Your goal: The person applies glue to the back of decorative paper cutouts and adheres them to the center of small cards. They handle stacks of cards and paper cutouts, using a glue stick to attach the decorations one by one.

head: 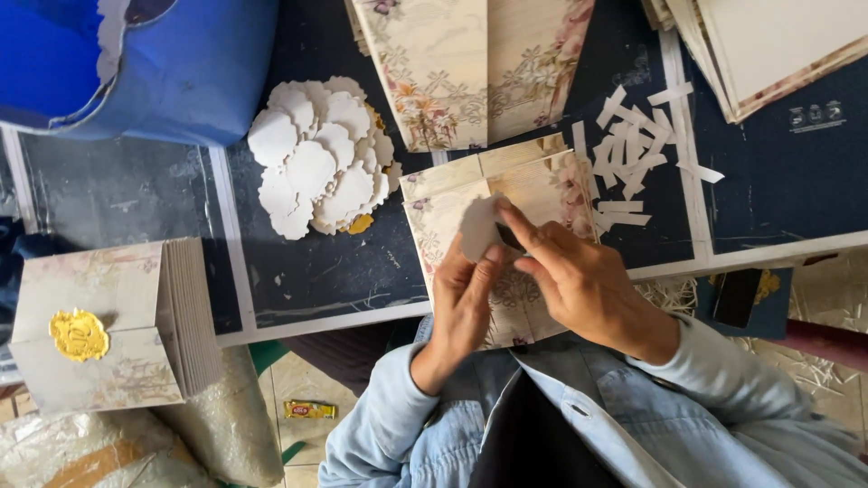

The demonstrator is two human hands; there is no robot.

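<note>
left hand (463,303): fingers pinched together on a small scalloped paper cutout (479,226), thumb up against its lower edge, holding it just above the card.
right hand (570,276): fingers closed down onto the same cutout from the right side, fingertips pressing at its edge, so both hands are on it at once.
cutout: pale, wavy-edged, sits over the top middle of the floral card.
floral card (452,203): cream with flower print, lies on the dark counter (344,262) right in front of the person, half hidden under the hands.
pile of cutouts (321,158): a heap of the same scalloped shapes, left of the card, a bit of yellow peeking out underneath.
paper strips (628,149): loose white strips scattered right of the card.
finished stack (113,321): stack of folded cards off the counter's left edge, top one has a gold seal (79,334).
blue tub (154,63): top left corner.
more floral cards (470,63): stacked at top centre, just behind the working card.
</note>
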